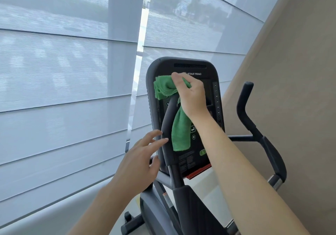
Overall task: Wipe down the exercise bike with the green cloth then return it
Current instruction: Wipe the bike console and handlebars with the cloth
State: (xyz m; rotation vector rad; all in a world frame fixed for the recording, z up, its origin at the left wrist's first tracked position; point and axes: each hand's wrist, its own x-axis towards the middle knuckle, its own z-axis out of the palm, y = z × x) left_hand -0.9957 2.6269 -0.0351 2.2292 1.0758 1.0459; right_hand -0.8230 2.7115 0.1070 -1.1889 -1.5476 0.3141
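Right hand [192, 96] grasps green cloth [180, 125], pressing it against upper console [183, 67] of exercise bike [189, 198] to wipe. Left hand [140, 160], fingers released, touches handlebar [168, 118], probably steadying.

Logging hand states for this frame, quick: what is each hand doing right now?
Left hand: open, fingers straight, fingertips at the near handlebar, holding nothing.
Right hand: closed on the green cloth, against the console.

A gym room: exercise bike [185, 125] beside blind-covered windows [63, 71].
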